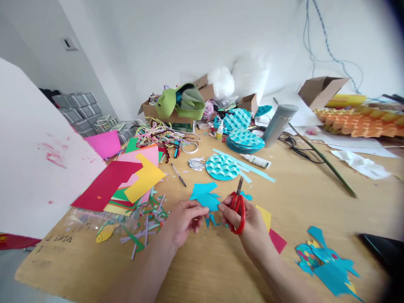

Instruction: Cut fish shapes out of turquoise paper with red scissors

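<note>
Between my two hands is a piece of blue paper (208, 201). My left hand (189, 216) pinches its left side between thumb and fingers. My right hand (240, 214) has red-handled scissors (239, 210) hooked in it, blades pointing away from me, while its thumb and fingertip meet the paper's right edge. Blue offcuts lie on the table under and behind the paper. Just behind is a round disc with teal wavy paper strips (222, 167). Yellow and crimson paper scraps (277, 240) stick out beside my right wrist.
Coloured sheets (109, 185) and thin paper strips (148, 227) lie at left. A pen (178, 175), glue bottle (256, 161), stacked teal discs (245, 141) and grey tumbler (279, 125) stand or lie farther back. Blue cut-paper shapes (331, 269) and a dark device (383, 252) are at right.
</note>
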{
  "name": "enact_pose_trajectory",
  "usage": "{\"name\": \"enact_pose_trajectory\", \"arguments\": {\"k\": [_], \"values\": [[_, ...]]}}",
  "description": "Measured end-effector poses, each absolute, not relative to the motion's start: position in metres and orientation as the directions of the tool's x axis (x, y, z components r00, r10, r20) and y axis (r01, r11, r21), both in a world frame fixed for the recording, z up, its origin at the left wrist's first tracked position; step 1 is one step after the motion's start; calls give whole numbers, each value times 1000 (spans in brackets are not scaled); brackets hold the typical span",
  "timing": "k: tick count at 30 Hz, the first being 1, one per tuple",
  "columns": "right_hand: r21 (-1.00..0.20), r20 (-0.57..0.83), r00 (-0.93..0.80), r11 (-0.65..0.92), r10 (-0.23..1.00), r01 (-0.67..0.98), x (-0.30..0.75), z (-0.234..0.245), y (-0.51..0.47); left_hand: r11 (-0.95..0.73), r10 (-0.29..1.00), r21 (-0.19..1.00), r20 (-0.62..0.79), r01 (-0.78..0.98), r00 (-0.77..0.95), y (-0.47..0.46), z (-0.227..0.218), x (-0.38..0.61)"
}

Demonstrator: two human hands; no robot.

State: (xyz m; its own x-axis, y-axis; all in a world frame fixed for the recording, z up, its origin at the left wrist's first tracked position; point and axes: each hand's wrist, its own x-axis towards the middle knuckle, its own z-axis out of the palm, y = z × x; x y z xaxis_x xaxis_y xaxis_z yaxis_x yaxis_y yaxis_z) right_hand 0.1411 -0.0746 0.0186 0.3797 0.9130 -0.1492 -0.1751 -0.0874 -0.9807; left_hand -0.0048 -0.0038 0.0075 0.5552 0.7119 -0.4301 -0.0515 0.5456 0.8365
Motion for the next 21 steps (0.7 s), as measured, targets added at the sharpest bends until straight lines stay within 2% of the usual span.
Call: {"name": "enact_pose_trajectory", "arguments": {"k": [5,11,21], "values": [[-979,-128,438,-41,890,-202,145,15,-74,479,716,877,-414,36,562,-7,7,-4],[-966,-146,420,-38,896,-254,142,17,-72,473,763,881,-415,8,496,-6,5,-3],[-950,-147,368,-28,918,-310,144,14,-72,438,673,897,-373,63,639,-12,11,-4]]}}
